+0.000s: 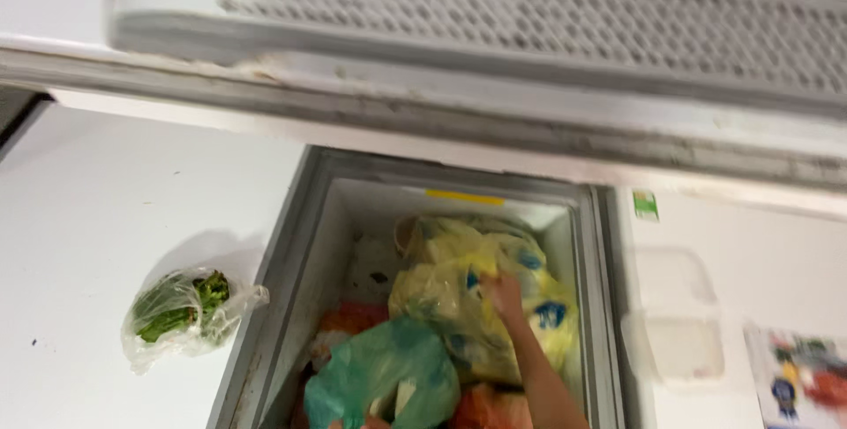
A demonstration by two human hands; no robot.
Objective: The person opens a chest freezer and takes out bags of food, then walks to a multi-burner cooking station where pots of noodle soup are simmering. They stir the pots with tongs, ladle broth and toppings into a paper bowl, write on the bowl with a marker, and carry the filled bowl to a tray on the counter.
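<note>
My right hand [503, 292] reaches down into an open chest freezer [284, 252], and its fingers grip a yellow plastic bag [450, 305] with blue print that lies on top of the pile. The forearm comes in from the bottom edge. A green plastic bag [379, 372] lies just left of the arm, nearer to me. A sliver of skin at the bottom edge below the green bag looks like my left hand [360, 424]; its fingers are out of frame. Orange bags [353, 316] lie underneath.
The raised freezer lid [529, 32] hangs across the top of the view. A clear bag of green vegetables [181, 305] rests on the white top left of the opening. A clear plastic box [675, 314] and a colourful packet [798, 380] lie on the right.
</note>
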